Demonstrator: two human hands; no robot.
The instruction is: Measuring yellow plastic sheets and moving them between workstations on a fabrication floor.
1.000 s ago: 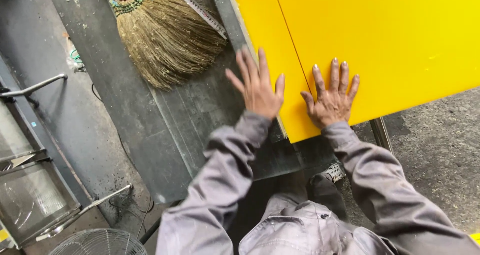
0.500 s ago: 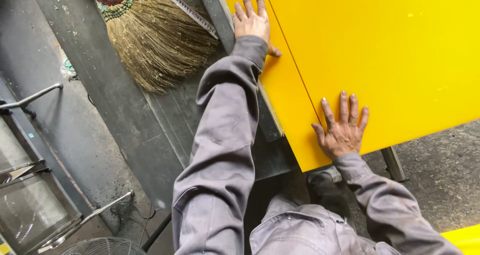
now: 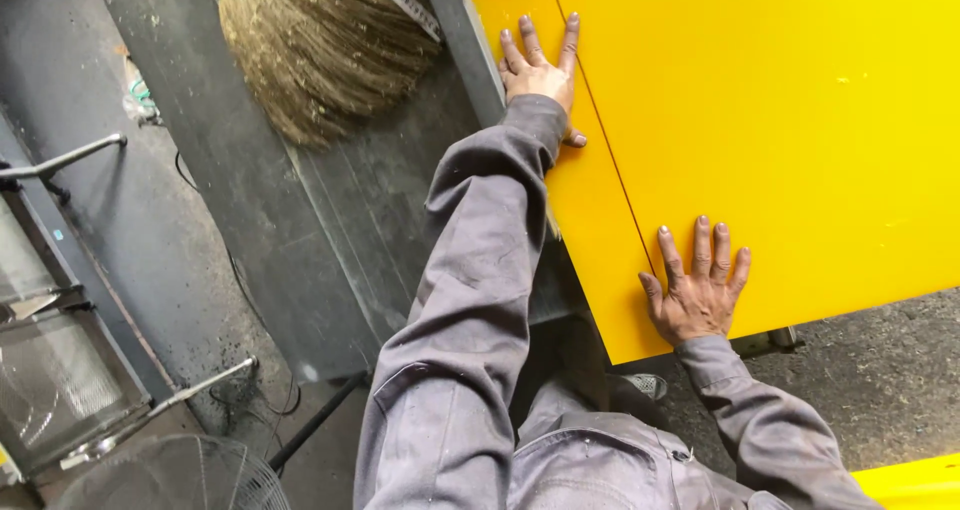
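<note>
Both hands lie flat with no grip closed on anything: fingers spread apart, palms pressed down on a large, smooth, bright yellow flat panel [image 3: 800,120]. Left hand [image 3: 540,70] is stretched far forward, its grey sleeve [image 3: 470,300] running the length of the arm, and it rests near the panel's left edge, with the thumb tucked against the surface and the fingertips pointing away from the body. Right hand [image 3: 697,290] sits much closer to the body, near the panel's lower corner, fingers fanned and pointing up the sheet. A thin dark seam line [image 3: 610,160] runs down the yellow surface between the two hands, passing just beside the left hand's little-finger side and ending near the right hand's thumb.

That yellow panel fills the upper right of the view and lies across a dark grey metal bench [image 3: 330,230], which shows bare to the left of it. At the top of the bench a straw-coloured broom head [image 3: 330,50] rests bristles down, near the left hand but not touching it. Left of the bench is a dusty concrete floor [image 3: 150,220] with a metal wire-mesh frame [image 3: 50,370] and the round wire guard of a fan [image 3: 180,475] at the bottom edge. Another yellow piece [image 3: 910,485] shows in the lower right corner.
</note>
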